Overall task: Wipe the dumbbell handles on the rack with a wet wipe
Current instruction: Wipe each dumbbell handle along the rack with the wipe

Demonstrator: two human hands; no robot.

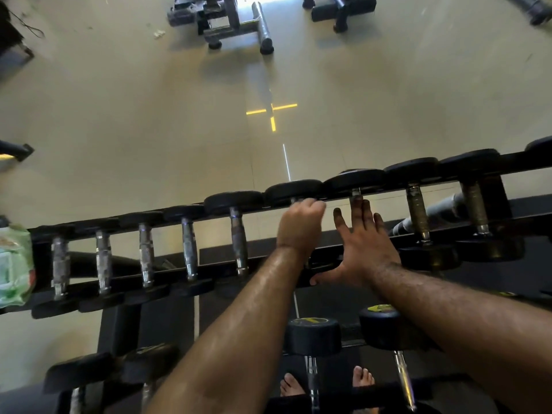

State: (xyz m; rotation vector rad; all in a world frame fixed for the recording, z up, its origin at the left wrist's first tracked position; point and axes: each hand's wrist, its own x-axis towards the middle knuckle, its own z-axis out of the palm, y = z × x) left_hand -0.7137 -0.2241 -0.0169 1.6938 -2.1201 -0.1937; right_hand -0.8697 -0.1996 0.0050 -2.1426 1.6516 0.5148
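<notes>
Pale gym flooring (134,121) marked with a yellow cross (272,113) stretches beyond a black dumbbell rack (298,274), seen from a head-worn camera looking down over two bare forearms.

At centre, the left hand (300,224) is curled into a fist round the handle of one dumbbell (294,191) on the top tier; whether a wipe lies inside the fist cannot be told. Just to its right, the right hand (363,249) lies flat with fingers straight and spread, the darkened fingertips (357,203) touching the handle of the neighbouring dumbbell (354,182), the thumb reaching back to the rack's near rail.

To the left of the left hand, five more dumbbells with knurled steel handles (189,249) sit side by side across the rails. To the right of the right hand, two larger dumbbells with duller handles (416,213) rest on the same tier. Far to the left of both hands, at the end of the rack, sits a green and white packet (15,264), its label too blurred to read.

Below the forearms, a lower tier carries further dumbbells (312,336), and two bare feet (363,376) show on the dark mat beneath. Well beyond the hands, black bench frames (227,22) stand on the floor.
</notes>
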